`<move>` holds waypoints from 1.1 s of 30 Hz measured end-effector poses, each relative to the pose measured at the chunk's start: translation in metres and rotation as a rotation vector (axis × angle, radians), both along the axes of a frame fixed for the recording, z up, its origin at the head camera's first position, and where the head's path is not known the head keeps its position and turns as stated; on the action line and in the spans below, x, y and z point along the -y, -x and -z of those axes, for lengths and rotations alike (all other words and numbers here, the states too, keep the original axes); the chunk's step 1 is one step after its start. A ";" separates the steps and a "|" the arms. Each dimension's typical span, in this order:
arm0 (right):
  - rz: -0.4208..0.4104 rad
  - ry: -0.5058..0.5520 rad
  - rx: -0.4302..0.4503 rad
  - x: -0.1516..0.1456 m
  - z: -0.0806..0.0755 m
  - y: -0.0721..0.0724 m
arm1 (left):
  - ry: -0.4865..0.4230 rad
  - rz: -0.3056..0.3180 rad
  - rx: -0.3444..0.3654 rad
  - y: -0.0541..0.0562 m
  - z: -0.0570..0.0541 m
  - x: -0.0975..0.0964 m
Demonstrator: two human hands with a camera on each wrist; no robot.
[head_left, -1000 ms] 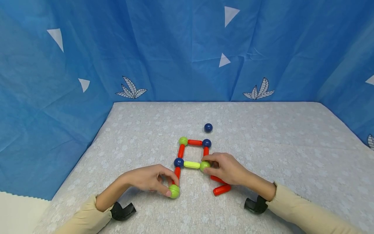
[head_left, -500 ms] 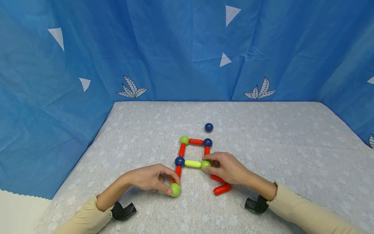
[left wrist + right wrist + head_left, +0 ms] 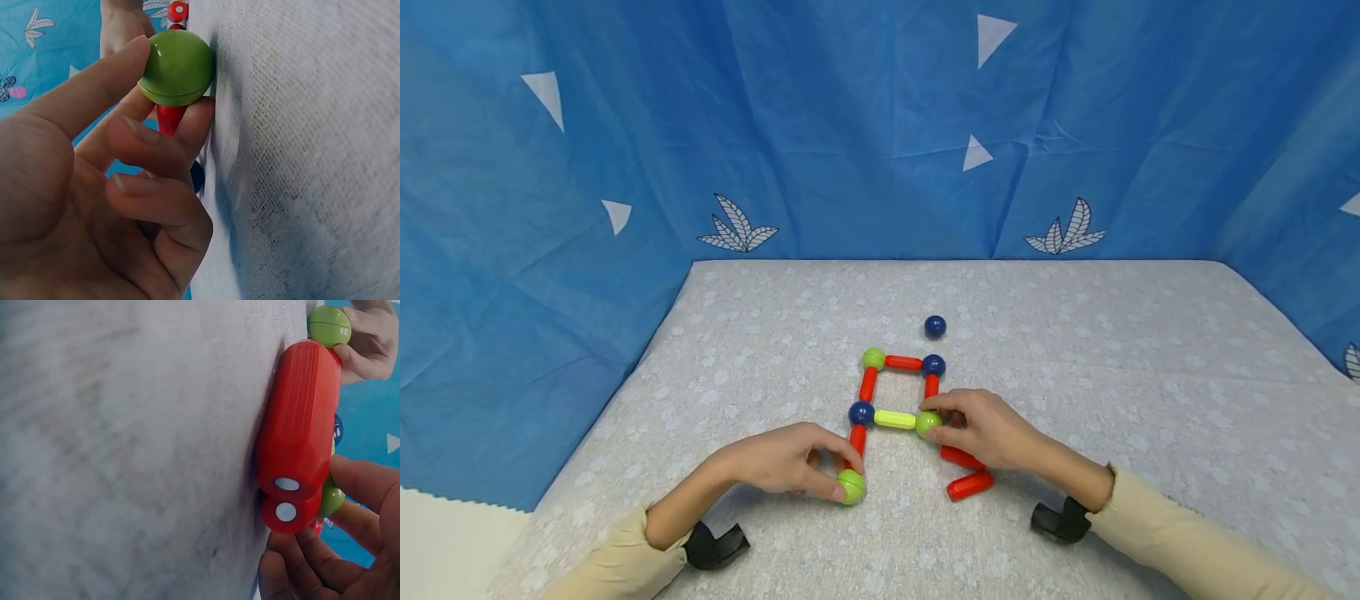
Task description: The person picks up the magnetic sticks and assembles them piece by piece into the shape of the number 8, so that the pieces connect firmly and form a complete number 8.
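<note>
On the cloth lies a flat frame of magnetic balls and rods. My left hand (image 3: 793, 460) pinches the near green ball (image 3: 852, 487) between thumb and fingers; a red rod (image 3: 858, 438) joins it to a blue ball (image 3: 862, 413). My right hand (image 3: 981, 427) pinches another green ball (image 3: 927, 424) at the near right corner of the square. A yellow rod (image 3: 895, 419) runs between that ball and the blue one. The far side has a green ball (image 3: 873, 359), a red rod (image 3: 903, 363) and a blue ball (image 3: 933, 365).
Two loose red rods lie below my right hand, the nearer red rod (image 3: 970, 485) almost touching the other (image 3: 960, 457). A loose blue ball (image 3: 935, 327) sits beyond the frame. Blue curtains (image 3: 880, 125) hang behind the cloth-covered table (image 3: 1120, 333).
Both hands keep their pinch on the green balls. The ball in my left hand has shifted very slightly right and away from me; otherwise the frame looks the same.
</note>
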State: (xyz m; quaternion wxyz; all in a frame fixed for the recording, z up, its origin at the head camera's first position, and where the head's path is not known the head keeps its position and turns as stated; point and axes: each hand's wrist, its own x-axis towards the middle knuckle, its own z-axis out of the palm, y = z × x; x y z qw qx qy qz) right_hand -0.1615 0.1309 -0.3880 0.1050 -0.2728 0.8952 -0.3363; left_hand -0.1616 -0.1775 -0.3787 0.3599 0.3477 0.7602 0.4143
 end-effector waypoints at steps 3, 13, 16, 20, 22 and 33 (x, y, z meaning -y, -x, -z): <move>0.003 -0.009 0.005 -0.001 0.000 0.000 | -0.010 0.012 -0.021 0.001 0.001 0.001; 0.034 0.013 -0.009 -0.013 -0.002 -0.005 | -0.024 0.000 -0.074 0.000 0.004 0.002; 0.059 0.019 -0.015 -0.021 -0.004 -0.013 | -0.029 -0.009 -0.076 -0.001 0.004 0.003; 0.073 0.039 -0.042 -0.032 -0.006 -0.030 | -0.038 -0.016 -0.073 -0.001 0.004 0.003; 0.064 0.051 -0.057 -0.036 -0.007 -0.040 | -0.042 -0.019 -0.068 -0.001 0.004 0.003; 0.018 0.035 -0.079 -0.038 -0.006 -0.067 | -0.065 -0.029 -0.062 -0.003 0.006 0.003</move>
